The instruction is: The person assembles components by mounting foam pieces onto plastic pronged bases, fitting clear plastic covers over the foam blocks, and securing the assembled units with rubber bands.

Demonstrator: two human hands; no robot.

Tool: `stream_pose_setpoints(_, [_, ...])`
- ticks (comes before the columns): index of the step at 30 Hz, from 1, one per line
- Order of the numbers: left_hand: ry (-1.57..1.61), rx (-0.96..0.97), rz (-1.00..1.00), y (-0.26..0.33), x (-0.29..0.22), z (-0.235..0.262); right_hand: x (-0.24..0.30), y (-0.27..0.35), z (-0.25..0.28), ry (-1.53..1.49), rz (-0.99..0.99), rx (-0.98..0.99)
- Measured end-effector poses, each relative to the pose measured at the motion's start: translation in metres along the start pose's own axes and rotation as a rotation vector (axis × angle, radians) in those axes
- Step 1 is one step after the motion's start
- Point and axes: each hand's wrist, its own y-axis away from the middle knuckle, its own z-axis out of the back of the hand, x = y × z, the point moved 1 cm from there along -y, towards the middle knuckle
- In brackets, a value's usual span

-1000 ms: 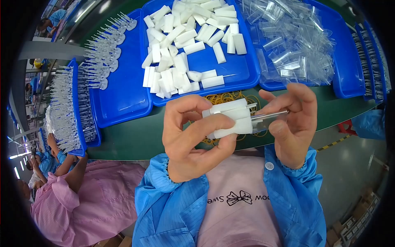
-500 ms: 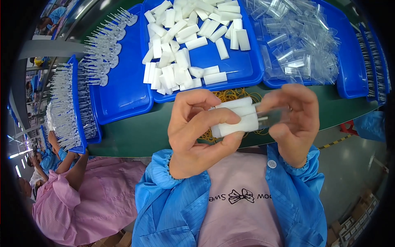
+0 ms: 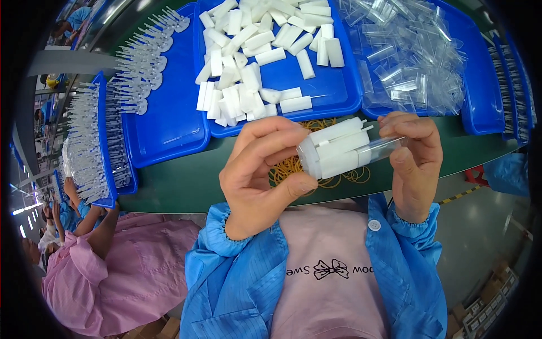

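White block assembly (image 3: 341,150) is between our two hands, above the green table (image 3: 169,195) and in front of our chest. It lies nearly level, tilted slightly upward toward the right. White blocks sit side by side against a round clear base (image 3: 308,158) at the left end, and thin white rods project at the right end.

We hold the round clear base in our left hand (image 3: 262,175), with the thumb below and the fingers above. With our right hand (image 3: 416,158) we pinch a clear sleeve (image 3: 384,148) near its right end, between thumb and fingers. The sleeve meets the lower block; we cannot tell how far it overlaps it.

Yellow bands (image 3: 289,168) lie on the table beneath the assembly. Beyond the hands, a blue tray (image 3: 333,85) contains loose white blocks (image 3: 245,85). To its right we see a pile of clear plastic pieces (image 3: 420,73). To its left, a second blue tray (image 3: 169,124) carries clear pronged pieces (image 3: 144,68) along its far left side. At our left is a co-worker in a pink garment (image 3: 127,265).
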Motion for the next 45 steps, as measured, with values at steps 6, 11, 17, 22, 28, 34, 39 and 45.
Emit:
stream_pose_setpoints(6, [-0.162, 0.026, 0.015, 0.001, 0.002, 0.004, -0.001, 0.013, 0.008, 0.061, -0.076, -0.073])
stream_pose_setpoints(11, [-0.117, -0.031, 0.036, 0.007, 0.0, -0.005, 0.0, 0.016, -0.003, 0.071, 0.025, -0.077])
stream_pose_setpoints(17, [-0.164, -0.031, -0.065, 0.008, -0.001, -0.003, 0.0, 0.017, -0.011, 0.13, 0.176, -0.053])
stream_pose_setpoints(22, [-0.205, -0.008, -0.138, 0.009, -0.003, -0.003, 0.0, 0.019, -0.017, 0.165, 0.201, -0.019])
stream_pose_setpoints(28, [-0.235, 0.008, -0.187, 0.01, -0.006, -0.003, -0.002, 0.019, -0.021, 0.149, 0.212, -0.052])
stream_pose_setpoints(34, [-0.34, 0.028, -0.199, 0.015, -0.009, 0.002, 0.0, 0.02, -0.026, 0.123, 0.155, -0.102])
stream_pose_setpoints(39, [-0.384, 0.083, -0.297, 0.01, -0.012, 0.004, 0.002, 0.021, -0.022, 0.275, 0.163, -0.004])
stream_pose_setpoints(45, [-0.367, 0.086, -0.305, 0.011, -0.012, 0.003, 0.005, 0.018, -0.023, 0.261, 0.123, 0.021])
